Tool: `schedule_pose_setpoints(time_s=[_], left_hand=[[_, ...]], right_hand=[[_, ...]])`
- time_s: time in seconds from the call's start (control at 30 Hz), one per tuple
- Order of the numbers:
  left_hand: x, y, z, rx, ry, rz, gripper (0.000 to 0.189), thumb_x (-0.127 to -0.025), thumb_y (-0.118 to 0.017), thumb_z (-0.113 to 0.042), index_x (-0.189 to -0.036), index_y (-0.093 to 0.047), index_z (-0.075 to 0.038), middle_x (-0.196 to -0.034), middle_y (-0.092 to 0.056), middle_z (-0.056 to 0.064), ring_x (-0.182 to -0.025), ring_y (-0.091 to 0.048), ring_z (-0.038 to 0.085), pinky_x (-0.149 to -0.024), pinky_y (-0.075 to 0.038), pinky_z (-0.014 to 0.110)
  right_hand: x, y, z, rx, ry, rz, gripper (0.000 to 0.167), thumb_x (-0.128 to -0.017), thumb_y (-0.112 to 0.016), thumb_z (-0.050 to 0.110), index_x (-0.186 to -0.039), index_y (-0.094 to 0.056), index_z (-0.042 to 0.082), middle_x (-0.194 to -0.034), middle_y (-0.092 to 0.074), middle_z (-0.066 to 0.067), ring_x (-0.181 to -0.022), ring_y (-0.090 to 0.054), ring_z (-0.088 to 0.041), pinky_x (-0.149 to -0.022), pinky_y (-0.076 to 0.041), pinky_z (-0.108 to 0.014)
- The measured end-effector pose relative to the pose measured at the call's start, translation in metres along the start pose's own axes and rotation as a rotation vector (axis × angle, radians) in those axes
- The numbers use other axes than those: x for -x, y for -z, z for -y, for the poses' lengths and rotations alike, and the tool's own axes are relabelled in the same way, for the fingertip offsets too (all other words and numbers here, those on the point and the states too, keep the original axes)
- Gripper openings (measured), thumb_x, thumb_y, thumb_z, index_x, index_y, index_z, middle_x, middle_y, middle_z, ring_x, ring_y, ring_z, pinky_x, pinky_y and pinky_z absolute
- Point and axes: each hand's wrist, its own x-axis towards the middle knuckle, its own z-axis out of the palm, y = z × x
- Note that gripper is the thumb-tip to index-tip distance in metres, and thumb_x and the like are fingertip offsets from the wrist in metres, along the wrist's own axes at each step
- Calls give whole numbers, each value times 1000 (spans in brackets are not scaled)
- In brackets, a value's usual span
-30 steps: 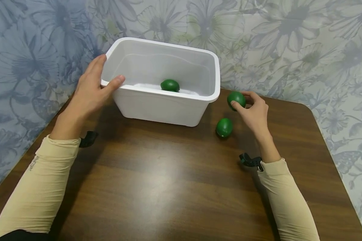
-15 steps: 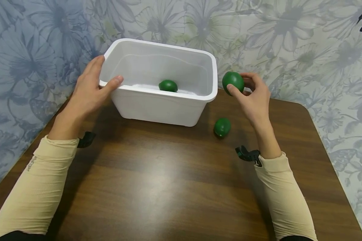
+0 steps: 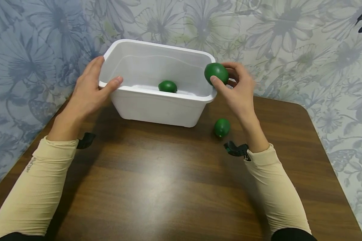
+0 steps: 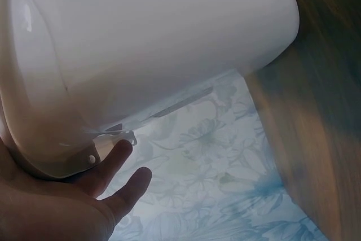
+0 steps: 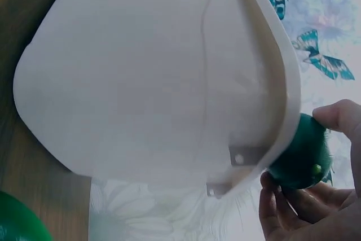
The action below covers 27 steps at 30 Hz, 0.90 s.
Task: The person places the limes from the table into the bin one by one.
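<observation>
A white plastic tub [image 3: 157, 107] stands on the table, with one dark green lime [image 3: 168, 86] on its floor. My left hand [image 3: 88, 85] rests against the tub's left front corner. Its thumb lies over the rim and its fingers lie along the outside, fairly straight in the left wrist view. My right hand [image 3: 238, 88] pinches a second lime [image 3: 216, 73] between thumb and fingers at the tub's right rim. In the right wrist view that lime [image 5: 304, 153] is partly hidden behind the rim. A third lime [image 3: 222, 127] lies on the table, right of the tub.
The brown wooden table [image 3: 157, 187] reaches back to a flower-patterned wall [image 3: 286, 43] behind the tub. Dark straps with small mounts [image 3: 236, 149] sit at both wrists.
My right hand has lifted its lime from beside the tub and carried it up and left to the right rim. The left hand has kept its place at the corner.
</observation>
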Motion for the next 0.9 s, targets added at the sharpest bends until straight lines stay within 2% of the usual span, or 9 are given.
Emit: schedule_pose_setpoints(time_s=[0.13,0.27,0.43,0.57,0.63,0.77,0.9], left_hand=[[0,-1,-2,-2,-6,-4,88,-100,-59,-56,-169,-24,-15,-175,-20,9,-159,-24,39,-128,-19,63],[1,-1,-3,-3,-5,-4,89,-100,-59,-57,-170,-23,-15,-175,-20,9,-159,-24,39,-128,-18,62],[1,-1,-3,-2,-10,-14,88,-100,-59,-57,-169,-25,-15,-175,-21,10,-158,-25,39,-127,-19,63],[1,-2,-4,5,-20,-22,86,-100,-60,-55,-169,-27,-16,-174,-24,9,-157,-27,39,-127,-20,63],[1,-2,-4,6,-20,-19,86,-100,-60,-55,-169,-27,-16,-175,-23,9,-158,-27,39,-127,-20,63],[2,-1,-3,1,-12,-7,88,-100,-59,-56,-170,-24,-16,-175,-21,8,-159,-25,39,-127,-19,64],[1,-1,-1,-3,-3,-3,88,-100,-58,-57,-170,-22,-17,-176,-19,8,-159,-24,39,-127,-18,65]], right_hand=[[-1,-6,1,-9,27,21,43,-91,-77,11,-128,-66,-6,-118,-72,-20,-102,-69,-10,-94,-58,-29],[0,-9,1,-3,39,31,41,-91,-77,12,-127,-67,-6,-116,-72,-19,-102,-69,-11,-94,-57,-29],[2,-12,-3,17,132,67,39,-91,-75,9,-126,-69,-7,-117,-73,-21,-102,-70,-17,-94,-54,-27],[0,-15,-23,40,196,96,40,-90,-78,12,-128,-71,-1,-120,-75,-15,-104,-71,-21,-96,-50,-28],[-2,-16,-34,55,212,107,42,-89,-81,15,-129,-72,4,-122,-75,-10,-108,-70,-21,-98,-49,-29],[-4,-17,-51,101,294,134,43,-90,-82,22,-131,-73,13,-122,-75,-4,-111,-66,-20,-99,-48,-35],[-2,-17,-58,118,365,133,30,-93,-78,22,-122,-78,14,-112,-77,-2,-106,-62,-22,-94,-46,-38]])
